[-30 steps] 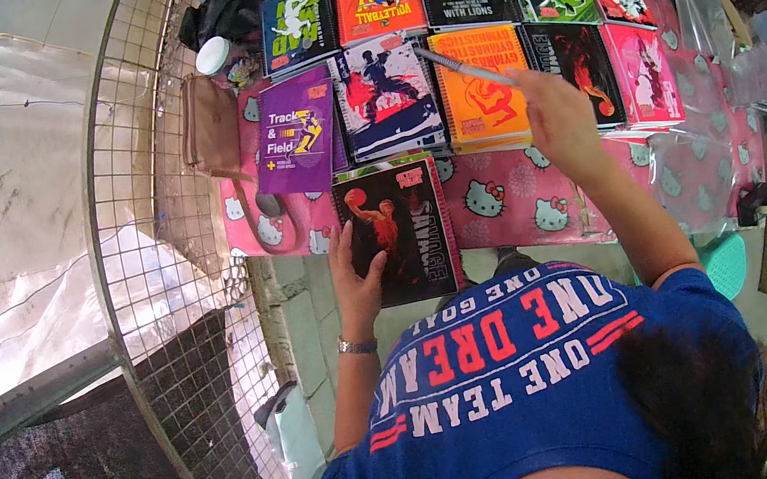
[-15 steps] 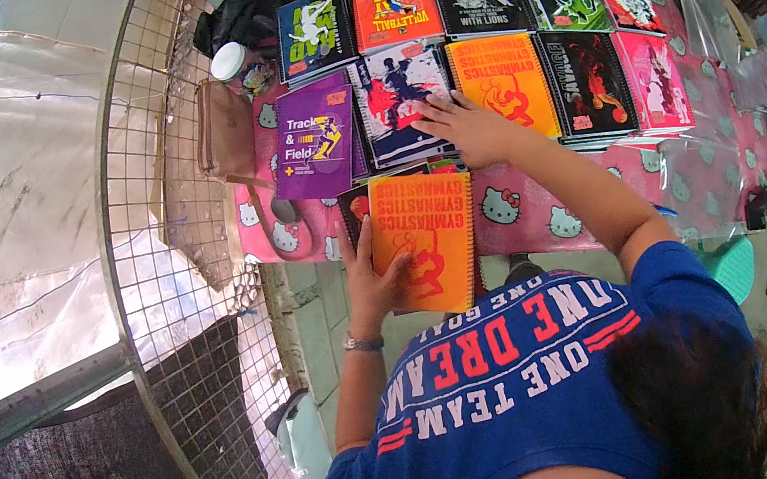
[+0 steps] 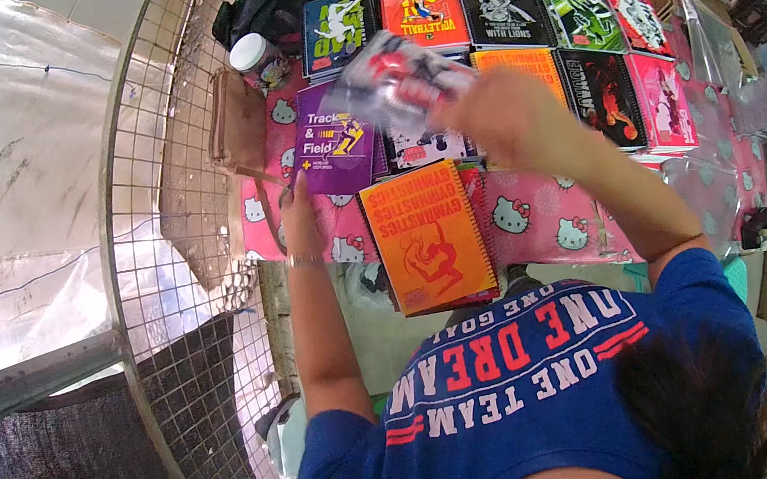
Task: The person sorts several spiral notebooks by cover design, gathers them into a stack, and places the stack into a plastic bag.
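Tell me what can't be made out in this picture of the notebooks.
Head view only:
- Notebook in the right hand: motion blur smears its cover and the grip.
- Left hand: fingers tucked behind the purple notebook, so contact is unclear.
- Notebooks under the orange notebook: only edges show.

I note a blue short-sleeved shirt (image 3: 520, 389) with red and white lettering, and a thin bracelet (image 3: 305, 262) on my left wrist.
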Available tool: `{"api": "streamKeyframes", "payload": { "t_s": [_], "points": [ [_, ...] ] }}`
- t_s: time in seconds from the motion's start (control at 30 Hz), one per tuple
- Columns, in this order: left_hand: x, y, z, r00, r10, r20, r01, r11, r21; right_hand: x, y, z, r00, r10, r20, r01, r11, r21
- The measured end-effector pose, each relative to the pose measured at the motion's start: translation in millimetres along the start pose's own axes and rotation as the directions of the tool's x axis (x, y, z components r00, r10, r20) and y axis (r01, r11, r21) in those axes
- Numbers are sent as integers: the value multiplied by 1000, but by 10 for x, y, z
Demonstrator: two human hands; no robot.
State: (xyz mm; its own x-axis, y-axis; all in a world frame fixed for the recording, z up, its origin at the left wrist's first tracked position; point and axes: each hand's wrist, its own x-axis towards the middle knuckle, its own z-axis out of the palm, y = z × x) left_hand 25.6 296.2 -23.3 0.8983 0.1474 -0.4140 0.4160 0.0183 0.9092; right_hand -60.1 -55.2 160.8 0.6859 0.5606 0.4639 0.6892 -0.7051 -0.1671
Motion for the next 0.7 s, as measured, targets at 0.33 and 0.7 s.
{"api": "streamKeyframes", "payload": {
  "t_s": [0.33,0.7],
  "points": [
    [-592,1457,-55,817,564,-118,-481,780,400,-219,-744,573,626,-354,695,-174,805,567],
    [-1524,1433,1209,604,297,740,-790,101,605,-64,-238,541,795,606,-20,-358,496,791]
  ]
}}
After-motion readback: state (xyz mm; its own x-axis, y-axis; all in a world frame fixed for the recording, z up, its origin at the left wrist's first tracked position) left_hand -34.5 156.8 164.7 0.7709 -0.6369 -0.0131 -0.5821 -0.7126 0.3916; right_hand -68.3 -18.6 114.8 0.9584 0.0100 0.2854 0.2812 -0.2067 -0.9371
